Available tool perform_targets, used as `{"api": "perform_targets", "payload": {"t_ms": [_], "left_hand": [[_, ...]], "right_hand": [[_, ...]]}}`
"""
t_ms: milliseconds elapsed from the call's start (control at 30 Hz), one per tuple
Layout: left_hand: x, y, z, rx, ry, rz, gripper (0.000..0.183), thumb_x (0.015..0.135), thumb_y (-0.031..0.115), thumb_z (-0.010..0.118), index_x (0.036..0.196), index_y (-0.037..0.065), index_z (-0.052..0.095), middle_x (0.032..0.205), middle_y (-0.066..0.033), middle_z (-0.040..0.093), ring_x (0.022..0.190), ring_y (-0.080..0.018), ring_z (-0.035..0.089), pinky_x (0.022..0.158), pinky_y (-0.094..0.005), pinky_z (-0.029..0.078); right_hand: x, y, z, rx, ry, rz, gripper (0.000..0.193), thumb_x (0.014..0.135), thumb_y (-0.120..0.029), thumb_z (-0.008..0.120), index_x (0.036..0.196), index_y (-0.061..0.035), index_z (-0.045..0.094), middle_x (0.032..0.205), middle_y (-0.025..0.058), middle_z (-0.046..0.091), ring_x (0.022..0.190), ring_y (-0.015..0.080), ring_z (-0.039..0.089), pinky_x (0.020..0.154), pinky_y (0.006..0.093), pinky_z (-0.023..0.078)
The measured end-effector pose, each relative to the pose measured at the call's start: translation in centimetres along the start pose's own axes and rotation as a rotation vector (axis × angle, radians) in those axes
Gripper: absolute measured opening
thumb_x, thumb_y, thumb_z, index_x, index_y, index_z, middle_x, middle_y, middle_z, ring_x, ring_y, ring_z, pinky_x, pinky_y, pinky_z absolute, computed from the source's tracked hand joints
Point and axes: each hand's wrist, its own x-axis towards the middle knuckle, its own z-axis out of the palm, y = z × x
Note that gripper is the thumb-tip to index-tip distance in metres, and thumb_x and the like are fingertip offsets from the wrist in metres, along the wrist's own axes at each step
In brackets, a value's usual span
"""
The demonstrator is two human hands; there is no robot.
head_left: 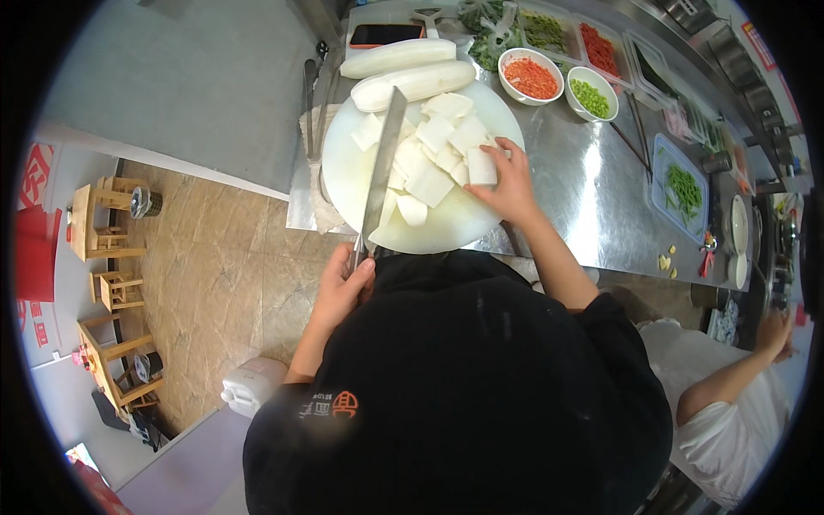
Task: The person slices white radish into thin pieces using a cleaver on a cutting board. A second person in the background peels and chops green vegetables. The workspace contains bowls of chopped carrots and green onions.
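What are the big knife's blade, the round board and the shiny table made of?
Big knife's blade: looks like steel, grey with a metallic sheen. Round board: probably plastic, since it's pale, smooth and shows no wood grain. Shiny table: likely stainless steel, because its smooth grey top reflects bright streaks of light.

Holds the left hand (343,285) curled in a closed grip just outside the near edge of the worktop (562,163), toward its left corner, with left forearm (309,348) angled upward. Stretches the right forearm (556,255) across that edge, with right hand (510,182) inside it, fingers (506,148) bent, thumb (481,194) apart.
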Motion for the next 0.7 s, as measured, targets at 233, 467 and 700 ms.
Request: {"api": "perform_targets", "payload": {"t_ms": [233,467,700], "left_hand": [[0.5,0.8,0.1,-0.013,0.007,-0.018,0.019,0.092,0.016,0.057,0.101,0.003,0.046,0.065,0.0000,0.048,0.048,-0.0067,0.042,0.042,-0.0214,0.034],[2.1,1.8,-1.4,0.467,0.177,0.183,0.025,0.085,0.017,0.066,0.099,0.001,0.052,0.067,-0.0018,0.055,0.056,-0.0097,0.050,0.052,-0.0245,0.040],[3.1,3.1,-0.8,0.685,0.246,0.219,0.030,0.082,0.018,0.071,0.100,0.001,0.055,0.071,-0.0012,0.058,0.061,-0.0067,0.048,0.056,-0.0236,0.040]], "right_hand": [[-0.9,-0.6,1.0,-0.227,-0.024,-0.099,0.076,0.061,-0.042,0.078,0.126,-0.0143,0.050,0.144,0.0230,0.025,0.135,0.0419,0.021,0.110,0.0546,0.018],[0.0,-0.2,1.8,-0.142,-0.023,-0.099,0.084,0.058,-0.042,0.082,0.129,-0.0136,0.046,0.145,0.0239,0.021,0.136,0.0421,0.020,0.110,0.0544,0.019],[-1.2,-1.0,1.0,-0.213,0.177,-0.106,0.077,0.062,-0.041,0.079,0.127,-0.0133,0.049,0.139,0.0228,0.029,0.131,0.0410,0.027,0.107,0.0581,0.020]]}}
